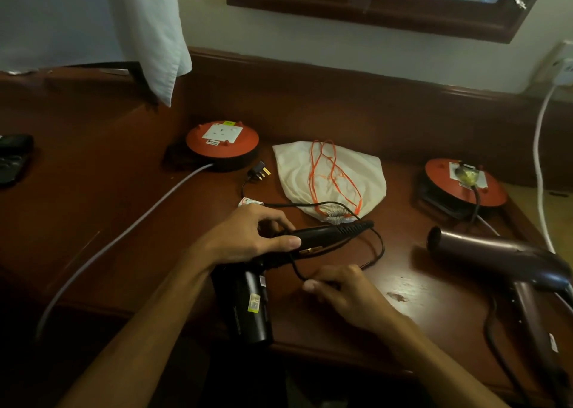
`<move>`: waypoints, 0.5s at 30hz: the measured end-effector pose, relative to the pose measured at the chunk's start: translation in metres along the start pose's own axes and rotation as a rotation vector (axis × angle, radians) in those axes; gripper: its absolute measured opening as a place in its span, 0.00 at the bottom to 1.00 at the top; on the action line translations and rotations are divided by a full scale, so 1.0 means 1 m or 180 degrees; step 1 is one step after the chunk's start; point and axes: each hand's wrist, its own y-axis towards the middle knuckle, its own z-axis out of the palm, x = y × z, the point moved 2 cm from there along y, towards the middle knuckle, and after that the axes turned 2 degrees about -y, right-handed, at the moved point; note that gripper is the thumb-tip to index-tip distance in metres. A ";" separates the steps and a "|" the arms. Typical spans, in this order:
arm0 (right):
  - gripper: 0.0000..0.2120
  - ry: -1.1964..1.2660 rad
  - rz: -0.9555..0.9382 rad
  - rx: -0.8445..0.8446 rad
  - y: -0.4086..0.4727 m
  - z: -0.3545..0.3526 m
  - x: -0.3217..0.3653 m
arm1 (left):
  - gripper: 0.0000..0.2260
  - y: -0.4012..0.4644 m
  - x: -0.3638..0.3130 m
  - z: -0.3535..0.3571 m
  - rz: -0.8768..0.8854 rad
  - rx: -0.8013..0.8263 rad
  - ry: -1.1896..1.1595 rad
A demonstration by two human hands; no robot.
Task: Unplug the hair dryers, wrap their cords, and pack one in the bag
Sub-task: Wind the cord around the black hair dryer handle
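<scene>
Two hair dryers: black one [248,296] gripped by left hand [248,237]; right hand [341,286] pinches its cord [376,246]. Two reels, at eleven o'clock [222,141] and two o'clock [465,183]; one bag [328,175].

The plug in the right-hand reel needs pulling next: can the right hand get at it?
Probably yes: the plug sits exposed atop the reel, nothing covering it, but the right hand must first drop the cord.

Two bare forearms reaching in from the lower edge, left hand [248,237] palm down, fingers curled in a closed grip, thumb stretched forward, right hand [344,290] lower and nearer, knuckles up, fingertips pinched together, wrists apart
</scene>
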 end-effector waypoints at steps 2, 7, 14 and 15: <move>0.12 -0.0143 -0.0121 0.0120 0.015 -0.007 0.000 | 0.13 -0.005 -0.001 -0.002 0.0026 -0.0010 -0.0083; 0.12 -0.0660 0.0020 0.0335 0.058 -0.029 -0.021 | 0.22 -0.012 -0.005 0.007 0.0104 0.0099 0.0442; 0.11 -0.0555 0.0200 0.1057 0.110 -0.058 0.004 | 0.23 -0.005 -0.004 0.012 0.0120 0.0155 0.0959; 0.10 -0.0412 0.0251 0.1172 0.111 -0.062 0.012 | 0.23 -0.004 -0.005 0.014 0.0083 0.0194 0.1053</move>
